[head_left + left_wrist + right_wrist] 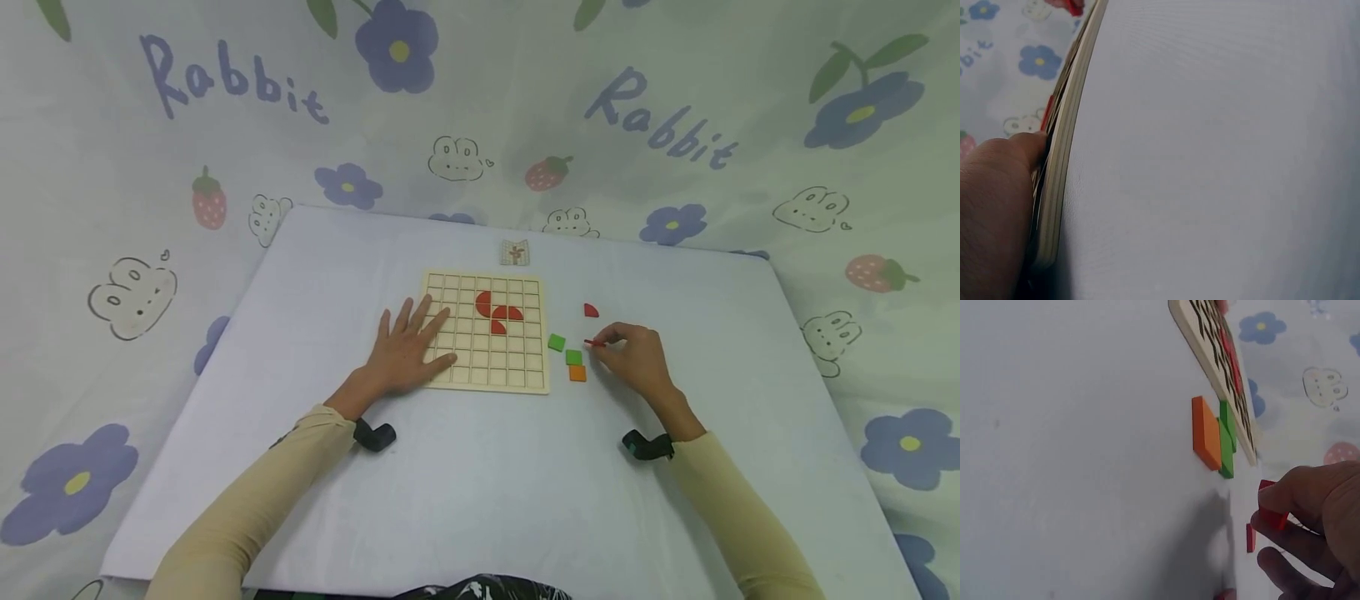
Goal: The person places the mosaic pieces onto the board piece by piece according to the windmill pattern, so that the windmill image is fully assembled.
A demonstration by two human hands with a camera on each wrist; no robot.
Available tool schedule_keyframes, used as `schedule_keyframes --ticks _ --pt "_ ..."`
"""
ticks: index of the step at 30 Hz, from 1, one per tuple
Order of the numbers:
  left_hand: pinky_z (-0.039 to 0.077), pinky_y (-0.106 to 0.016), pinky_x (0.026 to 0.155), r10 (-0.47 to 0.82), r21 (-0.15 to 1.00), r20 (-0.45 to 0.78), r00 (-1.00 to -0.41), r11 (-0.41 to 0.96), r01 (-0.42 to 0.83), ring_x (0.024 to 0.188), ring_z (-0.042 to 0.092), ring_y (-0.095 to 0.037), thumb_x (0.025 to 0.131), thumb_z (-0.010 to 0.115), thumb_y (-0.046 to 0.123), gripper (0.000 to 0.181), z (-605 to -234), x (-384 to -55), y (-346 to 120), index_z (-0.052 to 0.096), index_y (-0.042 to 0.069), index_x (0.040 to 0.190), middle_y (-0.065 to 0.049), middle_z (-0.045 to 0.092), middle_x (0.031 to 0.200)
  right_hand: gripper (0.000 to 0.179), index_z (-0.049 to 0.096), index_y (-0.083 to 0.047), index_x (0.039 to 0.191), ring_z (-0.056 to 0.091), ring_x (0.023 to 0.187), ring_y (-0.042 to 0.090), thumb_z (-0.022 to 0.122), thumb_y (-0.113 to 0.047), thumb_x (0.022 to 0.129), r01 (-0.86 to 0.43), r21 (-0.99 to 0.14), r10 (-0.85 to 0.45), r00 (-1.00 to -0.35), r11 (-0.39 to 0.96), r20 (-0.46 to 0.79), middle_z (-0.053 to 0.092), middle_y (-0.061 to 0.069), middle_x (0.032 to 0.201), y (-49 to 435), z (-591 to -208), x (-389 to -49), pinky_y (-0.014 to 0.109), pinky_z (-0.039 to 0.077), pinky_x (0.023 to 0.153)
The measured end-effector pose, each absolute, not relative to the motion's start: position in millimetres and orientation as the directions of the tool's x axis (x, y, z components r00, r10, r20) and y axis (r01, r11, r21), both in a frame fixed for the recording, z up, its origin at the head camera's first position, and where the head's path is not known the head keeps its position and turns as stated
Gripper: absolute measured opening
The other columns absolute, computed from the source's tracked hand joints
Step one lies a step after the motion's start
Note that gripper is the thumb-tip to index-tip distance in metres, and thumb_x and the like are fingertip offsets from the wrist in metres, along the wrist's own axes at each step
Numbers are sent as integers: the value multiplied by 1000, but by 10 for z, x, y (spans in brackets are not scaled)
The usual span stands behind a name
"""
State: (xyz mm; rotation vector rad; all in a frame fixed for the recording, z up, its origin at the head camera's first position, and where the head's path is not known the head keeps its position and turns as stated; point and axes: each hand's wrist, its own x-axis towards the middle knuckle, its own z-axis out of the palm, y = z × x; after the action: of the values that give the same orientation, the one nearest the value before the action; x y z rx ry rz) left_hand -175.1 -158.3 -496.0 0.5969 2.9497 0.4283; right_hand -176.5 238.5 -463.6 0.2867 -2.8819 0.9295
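A square wooden grid board point(487, 379) lies flat on the table, with several red quarter-round tiles point(483, 305) set in its cells. My left hand point(405, 350) rests spread over the board's left edge, fingers straight. In the left wrist view its thumb point(1025, 150) lies along the board's side. Off to the right of the board, my right hand point(633, 358) pinches a red tile point(1272, 515) between thumb and fingers, held edge-on above the table. Another red quarter-round tile point(591, 311) lies just beyond that hand.
Two green square tiles point(556, 342) and an orange square tile point(577, 373) lie between the board and my right hand. Behind the board sits a small patterned card point(514, 252). A rabbit-print curtain point(480, 108) hangs behind the white table point(495, 483).
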Motion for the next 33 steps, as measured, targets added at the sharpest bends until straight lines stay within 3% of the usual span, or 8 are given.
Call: schedule_keyframes --ticks 8,13,18,26,33 --pt "-8 -63 111 389 290 -46 -920 887 360 147 -7 -38 93 32 73 84 -4968 -1752 -1591 12 25 160 -9 -4 164 17 76 -7 105 58 83 20 74 -12 89 -281 -650 -250 -958 706 142 71 2 94 2172 -4608 -1807 34 47 64" --pt "-8 -63 110 394 292 -44 -918 884 365 147 -7 -39 94 34 71 84 -4939 -1753 -1594 12 24 160 -11 -3 164 22 75 -10 107 62 78 16 78 -17 86 -246 -731 -247 -963 637 110 71 -1 87 1950 -4600 -1823 31 48 57" --pt "-8 -64 110 397 298 -49 -916 882 366 147 -7 -39 94 34 71 84 -4940 -1747 -1583 13 23 160 -11 -4 164 22 76 -11 102 66 76 14 81 -19 83 -216 -781 -235 -968 586 92 72 -3 85 1718 -4665 -1818 32 53 63" --pt "-10 -62 110 393 295 -40 -919 883 365 148 -7 -37 93 33 73 84 -4962 -1757 -1595 13 26 160 -8 -4 164 22 77 -9 98 67 74 12 85 -17 79 -309 -762 -299 -941 570 158 73 -2 85 1384 -4712 -1874 32 54 68" --pt "-9 -62 110 392 292 -41 -919 885 364 147 -8 -37 93 32 74 84 -4979 -1752 -1601 12 27 160 -8 -4 165 18 78 -8 98 63 71 10 82 -16 82 -367 -710 -350 -920 601 179 71 -4 79 1213 -4741 -1902 30 52 65"
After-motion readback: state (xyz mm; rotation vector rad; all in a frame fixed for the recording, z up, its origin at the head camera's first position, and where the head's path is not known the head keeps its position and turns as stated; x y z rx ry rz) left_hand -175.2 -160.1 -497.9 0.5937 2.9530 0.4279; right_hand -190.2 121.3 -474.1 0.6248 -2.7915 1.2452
